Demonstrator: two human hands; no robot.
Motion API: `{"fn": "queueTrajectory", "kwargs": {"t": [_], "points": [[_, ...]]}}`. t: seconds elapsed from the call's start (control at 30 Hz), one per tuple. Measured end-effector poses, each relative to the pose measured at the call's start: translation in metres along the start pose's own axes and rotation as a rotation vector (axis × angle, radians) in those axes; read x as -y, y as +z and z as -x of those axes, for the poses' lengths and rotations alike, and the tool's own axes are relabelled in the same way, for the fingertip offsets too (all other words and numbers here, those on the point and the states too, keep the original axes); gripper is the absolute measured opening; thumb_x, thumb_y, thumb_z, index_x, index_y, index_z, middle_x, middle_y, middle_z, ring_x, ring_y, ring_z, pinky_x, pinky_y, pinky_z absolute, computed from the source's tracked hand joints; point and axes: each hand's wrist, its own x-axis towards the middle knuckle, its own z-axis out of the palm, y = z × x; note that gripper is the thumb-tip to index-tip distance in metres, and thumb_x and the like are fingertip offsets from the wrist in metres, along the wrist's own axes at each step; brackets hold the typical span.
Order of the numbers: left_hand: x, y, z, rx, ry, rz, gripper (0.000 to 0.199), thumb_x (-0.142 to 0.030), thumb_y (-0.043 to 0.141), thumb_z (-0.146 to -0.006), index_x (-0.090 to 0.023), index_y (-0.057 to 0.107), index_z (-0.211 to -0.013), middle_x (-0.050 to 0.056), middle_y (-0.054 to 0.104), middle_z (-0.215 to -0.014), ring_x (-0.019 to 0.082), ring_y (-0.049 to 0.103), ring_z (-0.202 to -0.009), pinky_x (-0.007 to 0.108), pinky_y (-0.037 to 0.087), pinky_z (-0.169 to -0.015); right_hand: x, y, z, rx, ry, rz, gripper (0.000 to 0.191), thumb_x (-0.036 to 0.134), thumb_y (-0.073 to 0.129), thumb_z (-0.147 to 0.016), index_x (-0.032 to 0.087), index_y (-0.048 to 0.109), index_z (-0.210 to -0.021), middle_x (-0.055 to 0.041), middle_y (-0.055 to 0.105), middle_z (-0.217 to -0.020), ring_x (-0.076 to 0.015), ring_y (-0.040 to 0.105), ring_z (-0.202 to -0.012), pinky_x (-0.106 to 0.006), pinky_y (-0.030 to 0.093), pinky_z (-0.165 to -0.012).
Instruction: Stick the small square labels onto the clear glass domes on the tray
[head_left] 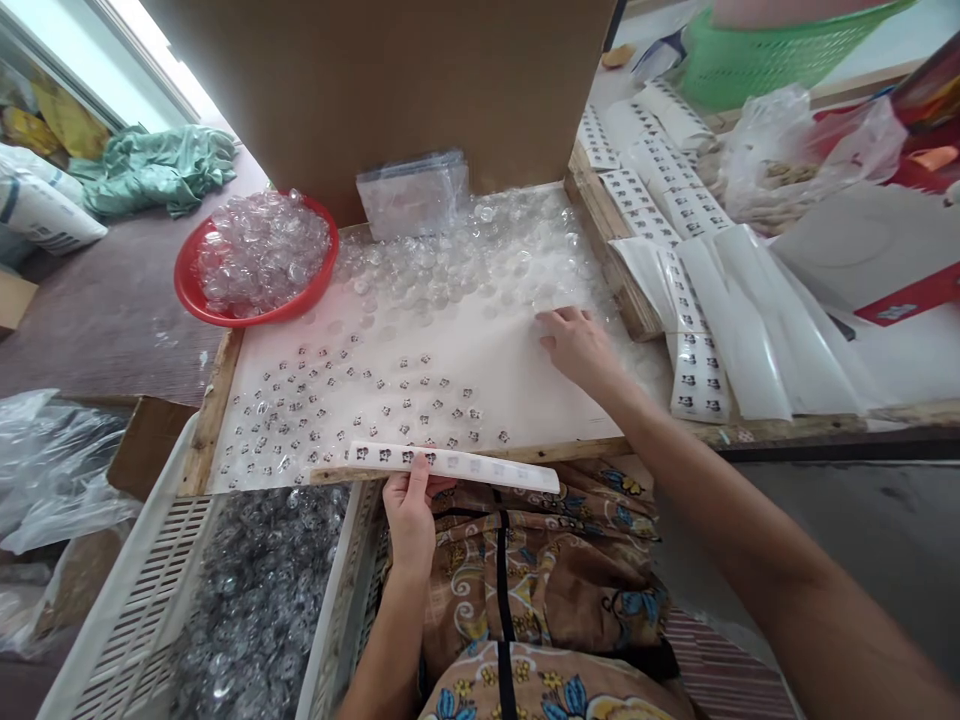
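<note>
My left hand (412, 510) holds a strip of panda stickers (457, 464) along the board's front edge, thumb on top. Dark panda prints show on the strip's left part; the right part looks bare or faint. Over the white board (495, 370), my right hand (577, 345) is low, fingers bent, with thumb and index finger apart and nothing visible between them. Just beyond it lie many clear domed plastic pieces (450, 270). To the left, clear pieces with panda stickers (360, 395) are spread across the board.
A red bowl (330, 270) heaped with clear pieces stands at the board's back left. A cardboard box (390, 90) rises behind. More sticker strips (694, 350) lie right of a wooden rail (611, 250). Below left, a white crate (142, 600) holds many pieces.
</note>
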Motion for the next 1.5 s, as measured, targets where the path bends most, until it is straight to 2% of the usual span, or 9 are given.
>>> {"fn": "queueTrajectory", "kwargs": {"t": [0.1, 0.33, 0.47, 0.73, 0.87, 1.0, 1.23, 1.33, 1.5], "points": [[0.000, -0.001, -0.001, 0.002, -0.005, -0.004, 0.042, -0.049, 0.080, -0.074, -0.013, 0.076, -0.093, 0.006, 0.075, -0.079, 0.018, 0.070, -0.064, 0.027, 0.059, -0.057, 0.000, 0.004, 0.002, 0.052, -0.045, -0.026, 0.029, 0.018, 0.048, -0.089, 0.018, 0.072, -0.106, -0.0172, 0.063, -0.109, -0.0317, 0.054, -0.099, -0.047, 0.046, -0.088], [-0.001, -0.003, 0.000, 0.016, -0.016, -0.028, 0.040, -0.048, 0.078, -0.077, -0.012, 0.076, -0.094, 0.006, 0.074, -0.076, 0.018, 0.070, -0.065, 0.026, 0.059, -0.058, 0.026, -0.003, 0.022, 0.100, -0.097, -0.228, 0.023, 0.018, 0.050, -0.089, 0.019, 0.072, -0.098, -0.0136, 0.065, -0.106, -0.0270, 0.060, -0.098, -0.038, 0.048, -0.082], [-0.001, -0.002, 0.000, 0.014, -0.009, -0.009, 0.039, -0.047, 0.078, -0.077, -0.012, 0.076, -0.094, 0.006, 0.074, -0.078, 0.017, 0.070, -0.064, 0.027, 0.060, -0.060, 0.023, -0.009, 0.038, 0.066, -0.040, -0.322, 0.024, 0.016, 0.048, -0.090, 0.017, 0.071, -0.094, -0.0118, 0.067, -0.103, -0.0216, 0.063, -0.085, -0.034, 0.048, -0.079], [0.001, -0.001, 0.000, 0.023, 0.007, -0.001, 0.038, -0.048, 0.079, -0.075, -0.014, 0.076, -0.091, 0.006, 0.075, -0.079, 0.018, 0.070, -0.064, 0.029, 0.059, -0.058, 0.018, -0.014, 0.065, 0.075, -0.008, -0.302, 0.021, 0.017, 0.049, -0.088, 0.018, 0.070, -0.089, -0.0096, 0.066, -0.094, -0.0213, 0.063, -0.083, -0.032, 0.048, -0.076], [0.001, 0.000, 0.001, 0.019, 0.006, -0.014, 0.039, -0.049, 0.079, -0.074, -0.013, 0.076, -0.090, 0.007, 0.075, -0.079, 0.019, 0.070, -0.064, 0.029, 0.059, -0.059, 0.022, -0.016, 0.068, 0.062, 0.000, -0.274, 0.022, 0.019, 0.050, -0.088, 0.019, 0.069, -0.098, -0.0105, 0.065, -0.100, -0.0225, 0.063, -0.085, -0.034, 0.049, -0.077], [0.000, 0.001, 0.002, 0.021, -0.001, -0.022, 0.040, -0.049, 0.079, -0.074, -0.013, 0.076, -0.091, 0.007, 0.075, -0.080, 0.019, 0.071, -0.066, 0.030, 0.059, -0.061, 0.026, -0.014, 0.069, 0.089, -0.149, -0.211, 0.033, 0.021, 0.056, -0.088, 0.021, 0.065, -0.120, -0.0133, 0.063, -0.115, -0.0296, 0.059, -0.105, -0.043, 0.049, -0.090], [0.001, 0.002, 0.001, 0.021, -0.004, -0.020, 0.040, -0.049, 0.079, -0.074, -0.012, 0.076, -0.090, 0.006, 0.074, -0.077, 0.018, 0.070, -0.064, 0.028, 0.059, -0.060, 0.027, -0.009, 0.069, 0.159, -0.115, -0.243, 0.028, 0.017, 0.043, -0.096, 0.017, 0.071, -0.096, -0.0123, 0.064, -0.096, -0.0250, 0.060, -0.090, -0.036, 0.048, -0.082], [0.001, 0.002, 0.001, 0.020, -0.006, -0.028, 0.041, -0.049, 0.079, -0.073, -0.012, 0.076, -0.091, 0.006, 0.075, -0.078, 0.018, 0.070, -0.064, 0.030, 0.059, -0.061, 0.030, -0.008, 0.063, 0.124, -0.130, -0.216, 0.030, 0.011, 0.040, -0.094, 0.017, 0.069, -0.099, -0.0133, 0.064, -0.098, -0.0255, 0.058, -0.093, -0.035, 0.046, -0.079], [0.001, 0.000, 0.002, 0.016, -0.010, -0.025, 0.041, -0.050, 0.079, -0.074, -0.013, 0.076, -0.091, 0.006, 0.075, -0.078, 0.018, 0.070, -0.065, 0.029, 0.059, -0.061, 0.038, 0.003, 0.055, 0.116, -0.211, -0.074, 0.036, 0.003, 0.036, -0.088, 0.013, 0.066, -0.105, -0.0187, 0.061, -0.104, -0.0297, 0.053, -0.095, -0.041, 0.043, -0.084]]}}
